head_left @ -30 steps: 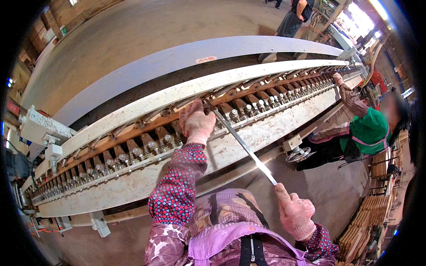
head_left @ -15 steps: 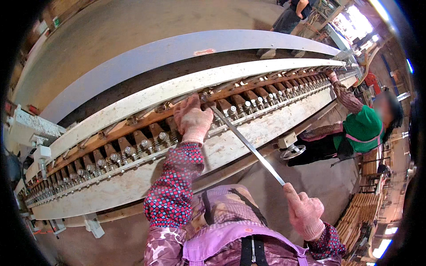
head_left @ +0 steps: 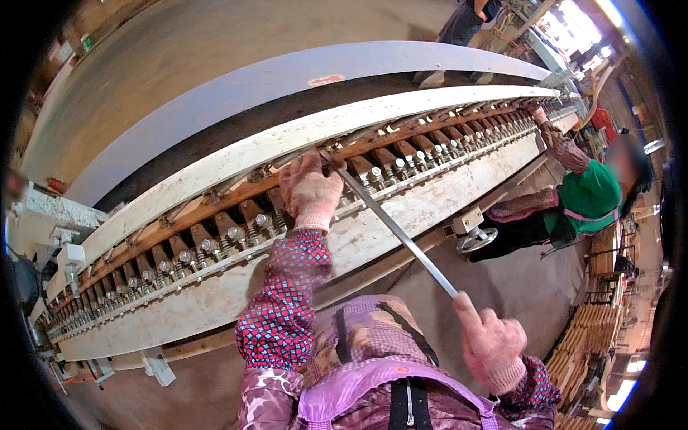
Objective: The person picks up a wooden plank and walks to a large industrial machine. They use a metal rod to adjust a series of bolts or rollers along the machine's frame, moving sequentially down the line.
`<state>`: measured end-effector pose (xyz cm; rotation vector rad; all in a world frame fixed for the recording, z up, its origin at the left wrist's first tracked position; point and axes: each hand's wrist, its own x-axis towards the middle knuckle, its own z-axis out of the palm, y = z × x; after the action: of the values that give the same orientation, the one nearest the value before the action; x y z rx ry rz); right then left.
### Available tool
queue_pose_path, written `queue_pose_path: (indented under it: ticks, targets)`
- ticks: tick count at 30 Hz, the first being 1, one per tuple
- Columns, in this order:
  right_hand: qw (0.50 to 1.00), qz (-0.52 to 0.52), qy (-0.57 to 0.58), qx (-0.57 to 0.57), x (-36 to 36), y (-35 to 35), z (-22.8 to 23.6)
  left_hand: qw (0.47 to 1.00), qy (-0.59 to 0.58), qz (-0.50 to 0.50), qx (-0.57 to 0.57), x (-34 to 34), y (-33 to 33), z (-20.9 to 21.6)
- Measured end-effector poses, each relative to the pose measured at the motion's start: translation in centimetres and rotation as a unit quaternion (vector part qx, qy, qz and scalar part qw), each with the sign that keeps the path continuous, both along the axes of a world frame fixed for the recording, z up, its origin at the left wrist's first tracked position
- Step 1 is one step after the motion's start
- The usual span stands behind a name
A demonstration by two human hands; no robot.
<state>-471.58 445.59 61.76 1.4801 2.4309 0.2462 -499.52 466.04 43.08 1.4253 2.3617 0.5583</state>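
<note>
A long press machine (head_left: 215,287) with a row of bolted metal clamps (head_left: 215,236) and wooden strips runs across in front of me. My left hand (head_left: 309,192), in a pink glove, rests on the clamps near the far tip of a long thin metal rod (head_left: 398,229). My right hand (head_left: 491,344), also gloved, grips the near end of that rod, which slants up toward the clamps.
A person in a green top (head_left: 591,197) sits at the right and reaches onto the same machine. Stacked wooden slats (head_left: 584,344) lie at the lower right. Another person stands at the top (head_left: 466,21) on the concrete floor beyond a grey curved panel (head_left: 287,79).
My left hand has shifted slightly along the clamps and the rod's tip has stayed beside it. My right hand has kept its hold on the rod.
</note>
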Motion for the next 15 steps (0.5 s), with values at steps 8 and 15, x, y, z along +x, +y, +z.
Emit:
queue_pose_path:
  ticks: [8, 15]
  targets:
    - [0.997, -0.013, 0.078, -0.005, 1.2, 0.6, -3.4, 0.999, -0.009, 0.035, -0.001, 0.4, 0.6, -1.4]
    - [0.991, -0.025, 0.130, 0.024, 2.7, -0.1, -4.6, 0.999, 0.038, 0.018, 0.004, 0.0, 0.3, -0.4]
